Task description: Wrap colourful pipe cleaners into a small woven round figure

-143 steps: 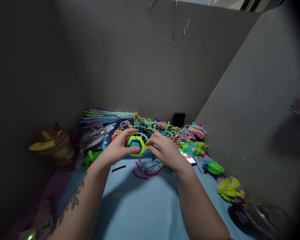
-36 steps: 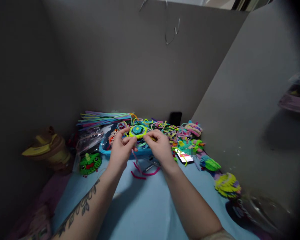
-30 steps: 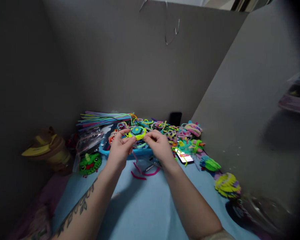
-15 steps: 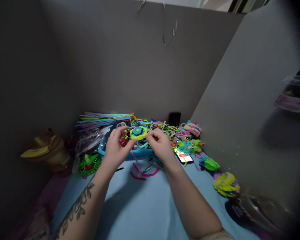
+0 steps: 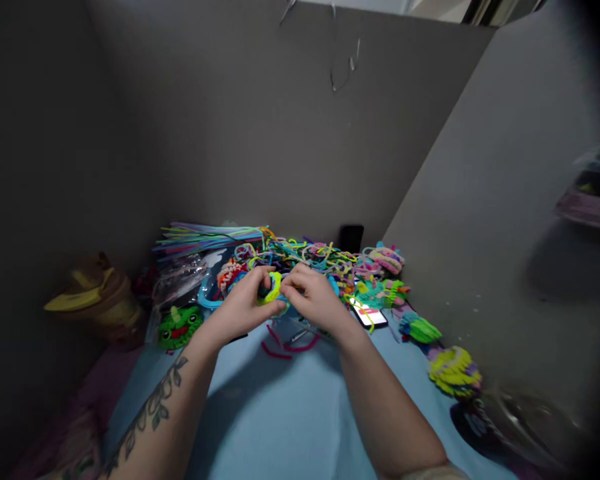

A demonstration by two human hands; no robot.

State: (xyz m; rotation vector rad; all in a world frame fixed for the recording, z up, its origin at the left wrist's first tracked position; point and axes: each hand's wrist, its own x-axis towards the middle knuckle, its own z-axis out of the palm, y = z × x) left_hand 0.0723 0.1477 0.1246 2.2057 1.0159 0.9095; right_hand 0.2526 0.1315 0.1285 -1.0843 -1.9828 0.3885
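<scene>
Both hands meet over the light blue table [image 5: 290,413], in front of a heap of coloured pipe cleaners [image 5: 300,257]. My left hand [image 5: 243,303] curls its fingers round a small woven pipe-cleaner disc [image 5: 273,288] with a yellow-green rim and teal inside. My right hand [image 5: 313,297] pinches the same disc from the right side. The disc is tilted on edge and mostly hidden by my fingers. A blue tray [image 5: 207,297] lies just behind my hands.
A green pipe-cleaner creature [image 5: 180,325] lies at the left, beside a brown and yellow cup [image 5: 97,297]. A lit phone [image 5: 370,313], several finished woven pieces [image 5: 453,372] and loose pink strands [image 5: 287,347] sit at right and centre. Grey partition walls enclose the table.
My hands have come down and toward me with the disc. It lay flat and face-up between my fingertips before; now it is tilted on edge and more covered by my fingers.
</scene>
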